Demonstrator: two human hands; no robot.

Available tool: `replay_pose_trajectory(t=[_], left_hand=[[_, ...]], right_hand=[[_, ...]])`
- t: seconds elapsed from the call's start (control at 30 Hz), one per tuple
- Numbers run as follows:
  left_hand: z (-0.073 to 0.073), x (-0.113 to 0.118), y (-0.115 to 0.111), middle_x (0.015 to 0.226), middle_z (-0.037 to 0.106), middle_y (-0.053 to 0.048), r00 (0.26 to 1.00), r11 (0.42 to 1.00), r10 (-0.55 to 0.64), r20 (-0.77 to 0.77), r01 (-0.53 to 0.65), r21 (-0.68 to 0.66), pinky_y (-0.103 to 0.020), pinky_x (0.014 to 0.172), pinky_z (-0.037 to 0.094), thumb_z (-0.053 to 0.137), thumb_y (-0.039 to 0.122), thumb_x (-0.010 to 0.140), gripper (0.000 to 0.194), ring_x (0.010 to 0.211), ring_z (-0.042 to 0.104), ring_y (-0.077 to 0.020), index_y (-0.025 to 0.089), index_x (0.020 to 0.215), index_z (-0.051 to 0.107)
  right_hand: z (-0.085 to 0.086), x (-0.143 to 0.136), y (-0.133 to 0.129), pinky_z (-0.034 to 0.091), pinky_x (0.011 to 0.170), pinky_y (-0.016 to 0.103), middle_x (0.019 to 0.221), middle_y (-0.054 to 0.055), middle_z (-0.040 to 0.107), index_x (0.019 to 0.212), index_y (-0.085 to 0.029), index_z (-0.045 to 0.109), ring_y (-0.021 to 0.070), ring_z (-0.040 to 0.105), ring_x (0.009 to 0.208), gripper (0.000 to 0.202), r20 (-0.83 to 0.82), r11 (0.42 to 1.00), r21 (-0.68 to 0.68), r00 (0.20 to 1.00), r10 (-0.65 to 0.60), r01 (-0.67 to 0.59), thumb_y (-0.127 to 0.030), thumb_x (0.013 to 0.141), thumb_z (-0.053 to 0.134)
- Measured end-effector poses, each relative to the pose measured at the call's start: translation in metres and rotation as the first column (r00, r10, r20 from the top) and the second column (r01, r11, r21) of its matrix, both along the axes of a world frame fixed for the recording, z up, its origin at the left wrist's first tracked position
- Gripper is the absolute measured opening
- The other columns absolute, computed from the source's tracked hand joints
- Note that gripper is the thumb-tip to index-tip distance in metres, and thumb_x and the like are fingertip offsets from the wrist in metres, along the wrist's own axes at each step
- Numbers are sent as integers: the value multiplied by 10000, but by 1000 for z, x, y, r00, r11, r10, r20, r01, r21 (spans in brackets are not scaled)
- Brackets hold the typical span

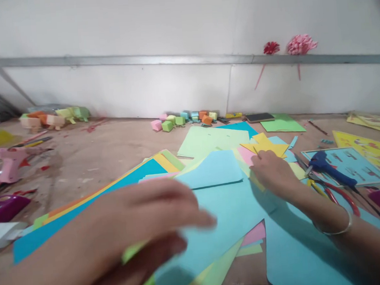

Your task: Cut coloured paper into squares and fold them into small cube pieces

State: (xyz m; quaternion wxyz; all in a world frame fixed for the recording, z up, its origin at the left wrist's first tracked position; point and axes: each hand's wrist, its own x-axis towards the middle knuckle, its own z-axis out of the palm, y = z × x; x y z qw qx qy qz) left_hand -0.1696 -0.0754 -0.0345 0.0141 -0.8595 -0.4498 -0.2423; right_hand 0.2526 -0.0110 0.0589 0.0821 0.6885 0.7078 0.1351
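My left hand (150,219) is blurred and hovers over the light blue sheets (220,210) in the foreground, its fingers apart and holding nothing. Further back on the right, my right hand (273,171) has its fingers bent down at the lower edge of a yellow paper star (265,145). Whether its fingertips grip anything is hidden. A folded light blue piece (211,169) lies between the hands, on top of the sheets. Under my left forearm, a fan of darker blue, orange and green sheets (140,172) spreads to the left.
Pliers (343,197) and a blue glue gun (331,168) lie right of my right wrist. A pink glue gun (11,163) rests at the far left. Small paper cubes (167,126) stand near the wall, beyond a pale green sheet (209,139).
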Motion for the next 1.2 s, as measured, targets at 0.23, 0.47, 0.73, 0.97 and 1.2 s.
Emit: replay_pose_trajectory(t=[0.23, 0.47, 0.73, 0.97, 1.2], left_hand=[[141, 166, 159, 966, 734, -56, 971, 841, -93, -222, -42, -540, -317, 780, 473, 627, 326, 771, 436, 907, 666, -256, 216, 1192, 658], [68, 185, 162, 1007, 669, -113, 980, 867, 40, -195, -131, -480, -323, 716, 491, 648, 480, 761, 724, 905, 646, -269, 109, 1354, 460], [32, 194, 145, 1375, 505, -111, 959, 963, -270, -80, 268, -38, -508, 1052, 398, 434, 129, 904, 406, 1304, 428, -300, 242, 1248, 617], [18, 188, 154, 1443, 511, -91, 888, 900, -429, -162, 407, -155, -561, 1102, 356, 333, 61, 911, 503, 1409, 354, -283, 216, 1340, 546], [9, 180, 168, 1449, 499, -96, 848, 852, -519, -107, 503, -143, -578, 1105, 342, 351, 130, 947, 462, 1413, 346, -289, 257, 1356, 524]], right_hand=[[-13, 44, 1, 391, 574, 314, 849, 183, 676, 897, -83, 669, 280, 650, 787, 228, -137, 967, -92, 958, -250, 239, -49, 852, 449], [-5, 43, -4, 405, 761, 332, 1033, 195, 639, 1003, -90, 622, 285, 598, 1013, 272, -370, 963, -3, 895, -251, 269, 6, 808, 457], [-16, 25, -12, 409, 620, 222, 804, 22, 638, 1105, -142, 521, 138, 581, 694, 263, -702, 993, -112, 705, -105, 36, -85, 897, 369], [-45, 2, -6, 445, 783, 279, 994, 73, 556, 1124, -165, 603, 162, 566, 867, 302, -725, 993, 115, 684, 80, 6, -62, 887, 448], [-47, -1, 6, 418, 656, 281, 1057, 102, 547, 1091, -162, 607, 216, 533, 902, 265, -609, 991, 45, 789, -75, 129, -317, 879, 641]])
